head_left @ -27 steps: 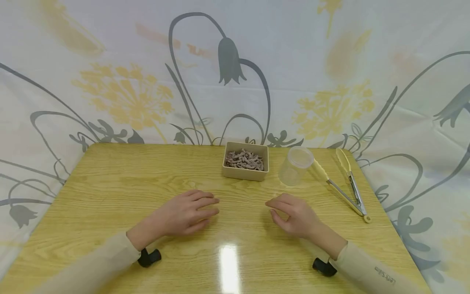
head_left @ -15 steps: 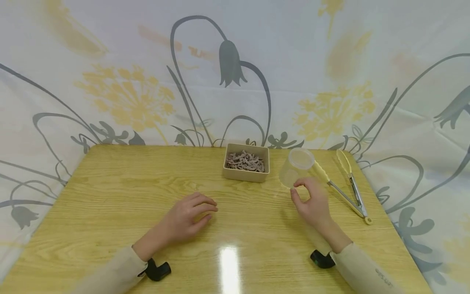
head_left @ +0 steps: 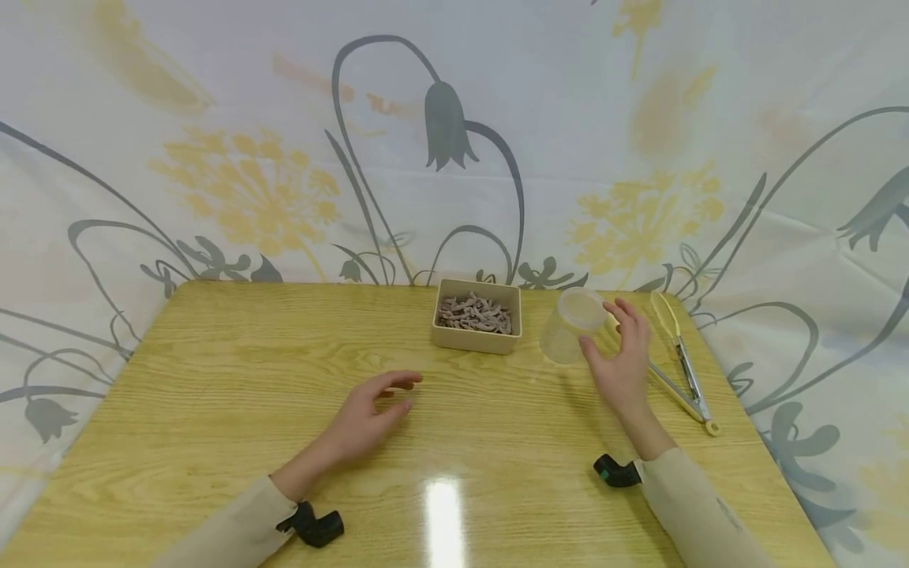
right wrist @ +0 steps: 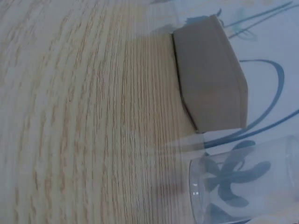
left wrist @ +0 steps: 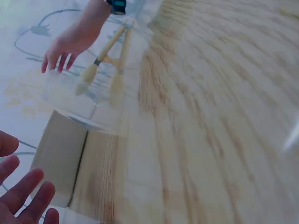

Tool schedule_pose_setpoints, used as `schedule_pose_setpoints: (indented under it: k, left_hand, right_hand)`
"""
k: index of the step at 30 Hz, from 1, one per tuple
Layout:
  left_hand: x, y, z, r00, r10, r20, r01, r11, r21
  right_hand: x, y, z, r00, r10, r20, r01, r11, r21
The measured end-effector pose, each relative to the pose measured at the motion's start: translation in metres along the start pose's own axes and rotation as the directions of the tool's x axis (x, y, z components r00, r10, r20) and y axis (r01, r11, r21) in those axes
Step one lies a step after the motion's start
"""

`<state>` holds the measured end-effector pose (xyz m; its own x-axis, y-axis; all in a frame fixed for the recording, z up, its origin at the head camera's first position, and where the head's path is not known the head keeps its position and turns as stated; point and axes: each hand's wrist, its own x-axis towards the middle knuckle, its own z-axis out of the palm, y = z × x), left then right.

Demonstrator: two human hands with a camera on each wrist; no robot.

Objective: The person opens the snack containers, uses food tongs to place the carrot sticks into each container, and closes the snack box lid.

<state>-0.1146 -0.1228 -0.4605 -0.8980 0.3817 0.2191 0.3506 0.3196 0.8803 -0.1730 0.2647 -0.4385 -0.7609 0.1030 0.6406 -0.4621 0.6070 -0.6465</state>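
A clear plastic jar (head_left: 561, 339) with a whitish translucent top stands upright at the back right of the table. My right hand (head_left: 620, 363) is at its right side, thumb and fingers spread about the top. In the left wrist view, the right hand's fingertips (left wrist: 52, 65) overlap the jar's upper part. Over the middle of the table is my left hand (head_left: 369, 414), fingers loosely bent and holding nothing. Left of the jar sits a beige rectangular box (head_left: 476, 339), holding a heap of greyish-brown strips (head_left: 474, 312). The right wrist view shows the box (right wrist: 210, 79) beside the jar (right wrist: 243, 182).
Spread tongs (head_left: 686, 367) with pale yellow tips and metal arms lie at the right, partly behind my right hand. The wood-grain table (head_left: 248, 355) ends at a flower-printed cloth (head_left: 284, 118) at the back.
My right hand has moved from the middle of the table, forward and right, to the jar, its fingers spreading. The left hand has shifted only slightly. Box and tongs stay in place.
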Motion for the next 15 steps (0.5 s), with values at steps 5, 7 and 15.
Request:
schedule_pose_setpoints:
  k: [5,7,15]
  left_hand:
    - [0.006,-0.002,0.001,0.998,-0.067,-0.007,0.067,0.994,-0.084]
    - [0.010,-0.003,0.001,0.996,-0.085,-0.014,0.083,0.990,-0.116]
    - [0.022,-0.008,0.000,0.996,-0.087,-0.023,0.082,0.981,-0.175]
  right_hand:
    - [0.002,0.004,0.003,0.994,0.090,0.055,-0.091,0.996,0.015]
    - [0.003,0.005,0.004,0.991,0.117,0.068,-0.119,0.993,0.027]
    - [0.005,0.008,0.010,0.987,0.153,0.054,-0.155,0.988,0.024]
